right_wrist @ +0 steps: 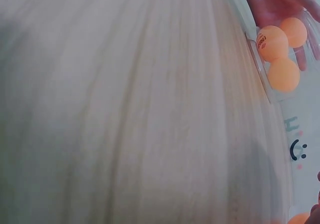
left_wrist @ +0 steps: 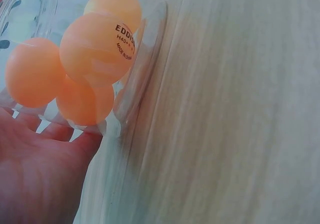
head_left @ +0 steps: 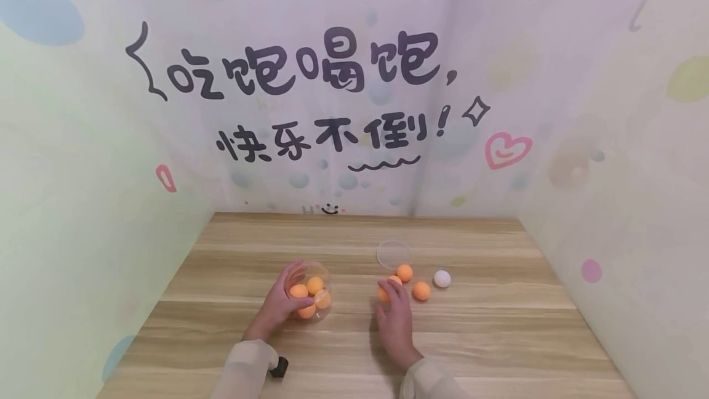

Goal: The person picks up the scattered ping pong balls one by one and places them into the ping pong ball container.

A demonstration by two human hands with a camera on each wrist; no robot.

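My left hand (head_left: 281, 300) grips a clear plastic container (head_left: 327, 270) round its side. Several orange ping-pong balls (left_wrist: 97, 49) lie inside it; one shows black print. The container stands on the table, with my fingers on its wall in the left wrist view. Over to the right, my right hand (head_left: 396, 322) has its fingers bent over an orange ping-pong ball (head_left: 383, 294), partly hidden by them. Another orange ball (head_left: 395, 279) sits just behind those fingertips. Only fingertips and part of an orange ball (right_wrist: 299, 218) show at the right wrist view's lower corner.
Two more orange balls (head_left: 404, 273) (head_left: 421, 290) and a white ball (head_left: 442, 279) lie right of my right hand. A clear round lid-like piece (head_left: 394, 254) lies behind them. Printed cloth walls (head_left: 332, 183) enclose the wooden table (head_left: 498, 325) at the back and sides.
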